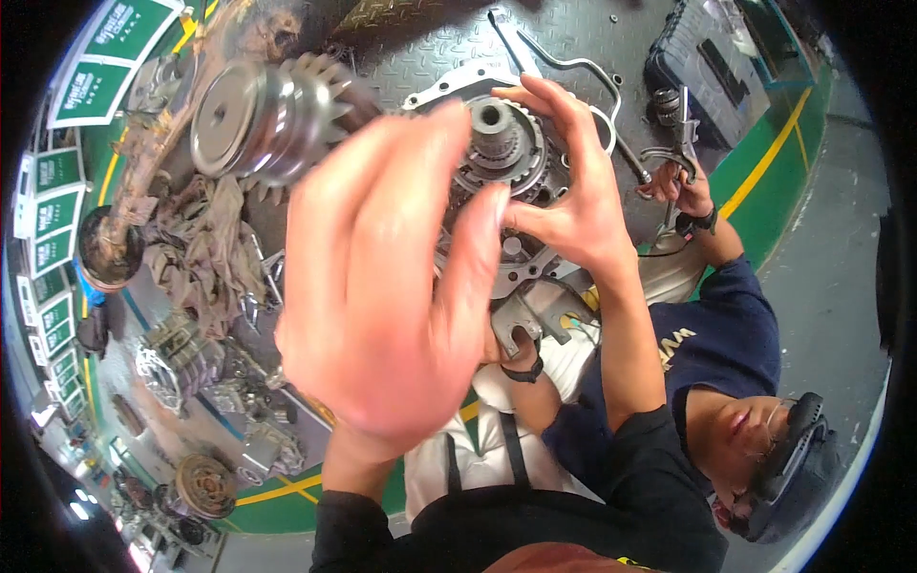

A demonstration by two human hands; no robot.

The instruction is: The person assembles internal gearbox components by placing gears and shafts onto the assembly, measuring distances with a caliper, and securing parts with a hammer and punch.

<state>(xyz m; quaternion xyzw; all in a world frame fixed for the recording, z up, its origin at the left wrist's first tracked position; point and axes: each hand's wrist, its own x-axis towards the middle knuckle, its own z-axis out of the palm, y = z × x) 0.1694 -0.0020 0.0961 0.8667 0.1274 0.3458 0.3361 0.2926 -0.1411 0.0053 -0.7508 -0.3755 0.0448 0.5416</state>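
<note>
In the middle a splined gear shaft [492, 143] with a toothed ring stands in a silver metal housing [458, 81]. My right hand [583, 191] curves around the shaft's right side, thumb below and fingers above the ring; its fingertips seem to touch it. Large and blurred in front, my left hand [382, 267] is bent with thumb and fingers apart, and nothing shows between them. It hides part of the housing and the shaft's left side. A blurred stack of gears [267, 115] stands to the upper left of my left hand.
At right, a co-worker in a navy shirt [745, 325] holds a shift fork [683, 143] and a grey forked metal piece [525, 315]. A long bent metal bar [583, 65] and a black case [702, 67] lie beyond. Rags [205, 239] and gearbox parts [186, 358] are at left.
</note>
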